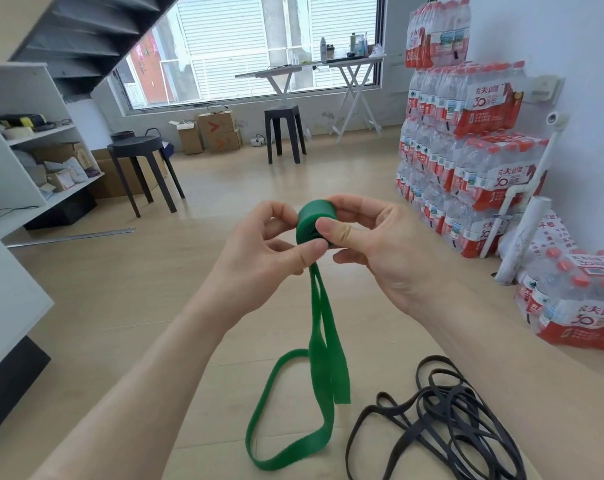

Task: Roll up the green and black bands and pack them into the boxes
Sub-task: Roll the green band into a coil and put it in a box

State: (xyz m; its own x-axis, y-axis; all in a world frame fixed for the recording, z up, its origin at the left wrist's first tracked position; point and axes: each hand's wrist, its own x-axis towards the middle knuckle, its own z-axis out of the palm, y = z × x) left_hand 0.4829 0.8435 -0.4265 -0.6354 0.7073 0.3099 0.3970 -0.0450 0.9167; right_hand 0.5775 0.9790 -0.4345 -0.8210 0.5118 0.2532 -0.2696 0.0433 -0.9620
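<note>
I hold a partly rolled green band (313, 216) up in front of me at mid-frame. My right hand (373, 244) grips the roll, thumb pressed on its near side. My left hand (265, 247) pinches the band just below the roll. The unrolled green tail (323, 344) hangs down in doubled strips and loops onto the wooden surface at the bottom. A tangled heap of black bands (442, 420) lies on that surface at the lower right, untouched. No packing box for the bands shows near my hands.
Stacked packs of bottled water (466, 147) line the right wall. Two black stools (144, 157) stand on the wooden floor ahead, cardboard boxes (217, 131) sit under the window, and a white shelf unit (26, 140) stands at the left.
</note>
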